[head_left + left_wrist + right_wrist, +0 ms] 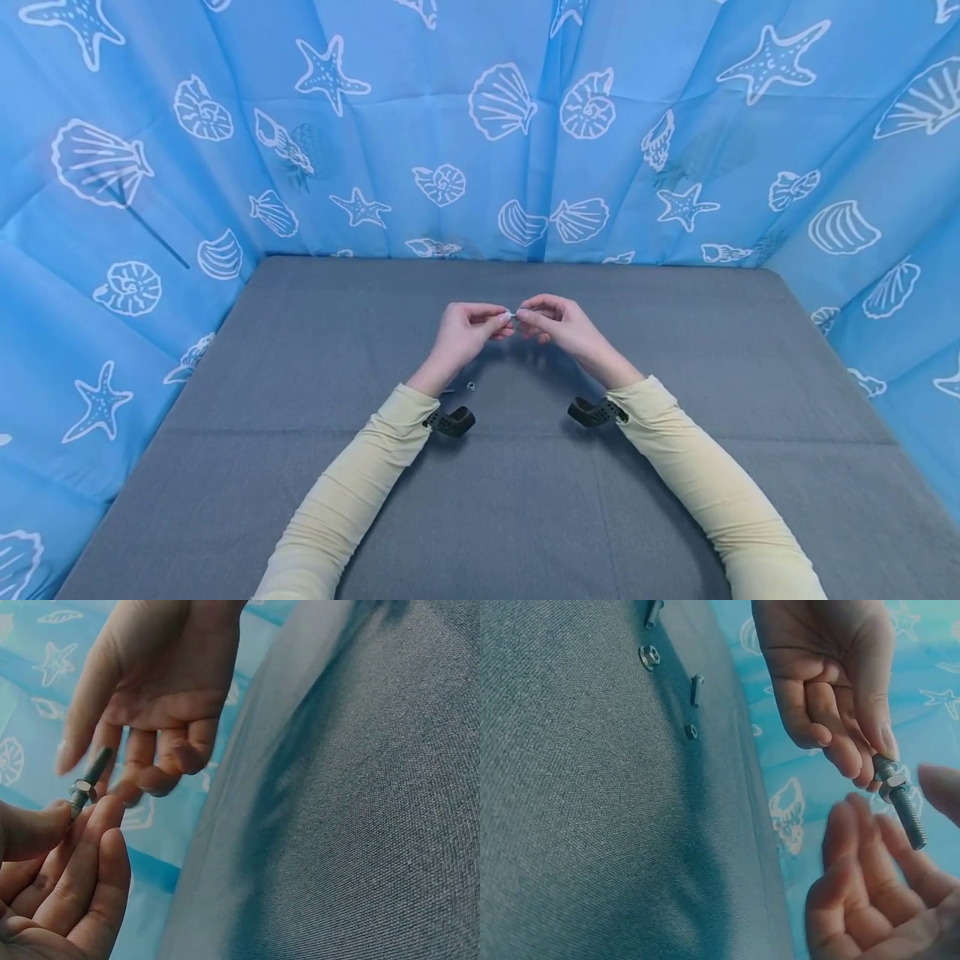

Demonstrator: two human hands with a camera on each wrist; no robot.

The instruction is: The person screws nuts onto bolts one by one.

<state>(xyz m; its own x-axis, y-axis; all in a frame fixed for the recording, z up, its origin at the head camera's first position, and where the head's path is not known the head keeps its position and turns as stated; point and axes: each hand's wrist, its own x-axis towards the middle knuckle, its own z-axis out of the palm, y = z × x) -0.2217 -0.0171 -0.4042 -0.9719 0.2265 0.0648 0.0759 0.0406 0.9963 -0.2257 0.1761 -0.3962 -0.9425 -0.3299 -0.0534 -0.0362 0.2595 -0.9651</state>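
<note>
Above the grey cloth-covered table, my left hand (468, 325) pinches a metal bolt (910, 821) by its head end between thumb and fingers. A hex nut (893, 787) sits on the bolt partway along the shank, with bare thread beyond it. My right hand (570, 327) is held close around the threaded end. Its thumb and fingers (862, 877) stand apart, with the bolt's free end between them in the right wrist view. In the left wrist view the bolt (97, 766) points up toward the right palm.
On the table (480, 517) lie a bolt (654, 613), a flanged nut (649, 658), another bolt (697, 691) and a small nut (691, 732), nearer me than the hands. A blue curtain (450, 100) with shell and starfish prints hangs behind and along both sides.
</note>
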